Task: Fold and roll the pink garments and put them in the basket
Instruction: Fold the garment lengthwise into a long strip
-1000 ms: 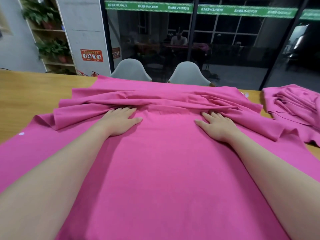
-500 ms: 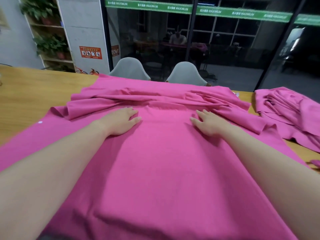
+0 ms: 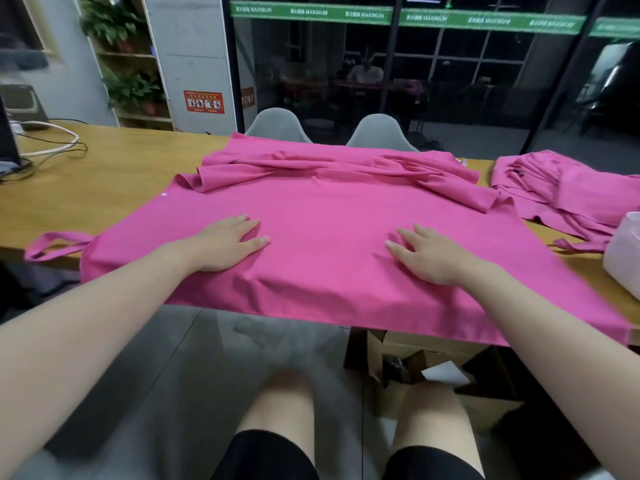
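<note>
On the long yellow wooden table, both flat hands have slid nearer: left hand, right hand press the big pink cloth garment; maybe more pink clothes at 2 o'clock.

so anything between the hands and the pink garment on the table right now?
Nothing visible. Left hand and right hand both lie flat, palms down, directly on the spread pink garment, near its front edge. No basket is in view, so that path can't be judged.

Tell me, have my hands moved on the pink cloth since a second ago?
Yes. Both the left hand and right hand slid toward you, away from the bunched fold and nearer the table's near edge.
</note>
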Demonstrator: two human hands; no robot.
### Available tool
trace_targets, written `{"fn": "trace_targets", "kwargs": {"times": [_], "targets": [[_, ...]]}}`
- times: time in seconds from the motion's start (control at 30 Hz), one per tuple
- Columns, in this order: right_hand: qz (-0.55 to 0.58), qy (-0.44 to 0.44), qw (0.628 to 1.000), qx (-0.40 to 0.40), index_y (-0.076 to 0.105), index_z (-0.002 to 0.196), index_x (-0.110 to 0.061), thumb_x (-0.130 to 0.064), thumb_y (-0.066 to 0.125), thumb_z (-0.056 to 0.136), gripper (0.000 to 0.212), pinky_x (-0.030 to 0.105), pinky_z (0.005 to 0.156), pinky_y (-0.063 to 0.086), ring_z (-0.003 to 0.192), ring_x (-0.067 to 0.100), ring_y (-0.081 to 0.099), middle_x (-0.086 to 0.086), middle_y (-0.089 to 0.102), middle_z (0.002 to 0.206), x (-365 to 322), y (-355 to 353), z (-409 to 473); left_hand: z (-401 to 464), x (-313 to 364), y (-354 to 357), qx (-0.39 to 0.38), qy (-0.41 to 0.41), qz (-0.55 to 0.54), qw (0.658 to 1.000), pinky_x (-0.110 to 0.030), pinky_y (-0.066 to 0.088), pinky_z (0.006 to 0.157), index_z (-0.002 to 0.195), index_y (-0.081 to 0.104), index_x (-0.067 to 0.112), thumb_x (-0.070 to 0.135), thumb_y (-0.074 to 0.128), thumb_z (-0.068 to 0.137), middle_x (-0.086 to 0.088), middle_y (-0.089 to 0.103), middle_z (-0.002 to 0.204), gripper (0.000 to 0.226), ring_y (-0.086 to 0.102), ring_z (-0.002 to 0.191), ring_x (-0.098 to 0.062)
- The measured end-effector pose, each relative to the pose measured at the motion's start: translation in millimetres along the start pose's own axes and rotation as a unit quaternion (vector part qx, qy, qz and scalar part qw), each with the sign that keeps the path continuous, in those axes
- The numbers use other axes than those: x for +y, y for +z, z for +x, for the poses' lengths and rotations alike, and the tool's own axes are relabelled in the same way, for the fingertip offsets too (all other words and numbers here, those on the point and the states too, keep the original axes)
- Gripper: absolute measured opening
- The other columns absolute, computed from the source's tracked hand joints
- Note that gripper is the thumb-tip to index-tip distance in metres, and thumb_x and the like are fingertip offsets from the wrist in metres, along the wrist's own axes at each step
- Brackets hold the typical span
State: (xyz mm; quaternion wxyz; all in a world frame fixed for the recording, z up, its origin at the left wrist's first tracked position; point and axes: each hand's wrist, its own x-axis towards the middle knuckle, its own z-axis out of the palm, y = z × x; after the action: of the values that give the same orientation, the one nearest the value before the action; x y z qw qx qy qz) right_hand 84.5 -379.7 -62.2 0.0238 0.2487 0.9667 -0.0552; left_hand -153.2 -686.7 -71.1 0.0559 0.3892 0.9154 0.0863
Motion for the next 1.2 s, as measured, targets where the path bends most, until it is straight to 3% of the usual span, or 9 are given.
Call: {"fn": "trace_targets", "kwargs": {"times": [0.13,0.27,0.57,0.77,0.97,1.03,1.1,1.2], "targets": [[-0.003,0.001,1.0,0.013,0.015,0.163,-0.032,-0.075,0.017,0.097,0.078,0.047,0.126,0.009,0.157,0.027,0.008,0.008,0.01,0.171,-7.0,13.0,-19.0,-10.2,0.9,3.3,0.015,-0.008,-0.019,1.0,-0.037,0.005,0.127,0.162,0.021,0.024,0.064,0.026,0.102,-0.004,0.01,0.17,0.072,0.008,0.157,-0.019],[0.001,0.006,0.999,0.031,0.013,0.162,-0.037,-0.077,0.016,0.096,0.078,0.045,0.127,0.007,0.158,0.025,0.006,0.005,0.007,0.171,-4.8,18.0,-15.8,-2.6,-1.7,8.2,0.019,-0.001,0.041,0.999,-0.041,0.005,0.128,0.163,0.013,0.029,0.075,0.022,0.096,0.0,0.004,0.17,0.081,0.004,0.157,-0.018],[-0.005,0.006,0.999,0.037,0.014,0.162,-0.038,-0.077,0.017,0.095,0.077,0.042,0.127,0.006,0.158,0.023,0.007,0.002,0.008,0.171,15.8,10.5,55.6,55.9,0.7,3.6,0.024,0.009,0.04,0.999,-0.04,0.005,0.128,0.163,0.013,0.034,0.074,0.02,0.097,0.006,0.005,0.17,0.077,0.003,0.157,-0.014],[-0.032,0.012,0.998,0.05,0.022,0.161,-0.032,-0.075,0.017,0.096,0.078,0.043,0.125,0.016,0.153,0.028,0.023,0.007,0.027,0.166,26.3,4.4,111.6,110.9,1.9,-2.1,0.032,-0.012,0.042,0.999,-0.04,0.01,0.127,0.161,0.024,0.026,0.071,0.028,0.099,-0.003,0.018,0.169,0.077,0.016,0.156,-0.021],[-0.019,-0.008,0.998,0.061,0.026,0.16,-0.031,-0.079,0.012,0.089,0.087,0.044,0.124,0.018,0.152,0.026,0.025,0.006,0.03,0.165,39.0,3.1,148.9,151.8,-3.9,-1.6,0.041,-0.005,0.028,0.999,-0.039,0.009,0.127,0.161,0.025,0.026,0.071,0.031,0.098,-0.002,0.018,0.169,0.077,0.015,0.156,-0.02],[0.012,-0.031,0.996,0.083,0.033,0.158,-0.03,-0.08,0.014,0.086,0.09,0.044,0.123,0.022,0.15,0.025,0.03,0.004,0.036,0.162,40.2,2.8,149.6,153.0,-4.2,0.8,0.072,0.009,0.003,0.997,-0.039,0.017,0.125,0.158,0.035,0.021,0.064,0.038,0.101,-0.004,0.029,0.166,0.072,0.025,0.153,-0.022],[0.07,-0.062,0.989,0.112,0.041,0.155,-0.028,-0.073,0.032,0.093,0.077,0.043,0.122,0.027,0.147,0.022,0.037,0.001,0.041,0.16,42.0,-0.2,138.8,144.1,-3.9,-1.0,0.132,0.041,-0.042,0.99,-0.037,0.033,0.116,0.147,0.052,0.016,0.051,0.049,0.102,-0.005,0.05,0.153,0.057,0.045,0.141,-0.024],[0.088,-0.142,0.971,0.17,0.064,0.134,-0.025,-0.065,0.051,0.093,0.059,0.039,0.106,0.046,0.125,0.02,0.058,-0.003,0.062,0.138,35.7,-8.1,101.0,111.5,5.3,-10.8,0.207,0.11,-0.093,0.968,-0.034,0.046,0.1,0.125,0.068,0.017,0.041,0.058,0.099,0.001,0.067,0.126,0.036,0.061,0.117,-0.02]]}}
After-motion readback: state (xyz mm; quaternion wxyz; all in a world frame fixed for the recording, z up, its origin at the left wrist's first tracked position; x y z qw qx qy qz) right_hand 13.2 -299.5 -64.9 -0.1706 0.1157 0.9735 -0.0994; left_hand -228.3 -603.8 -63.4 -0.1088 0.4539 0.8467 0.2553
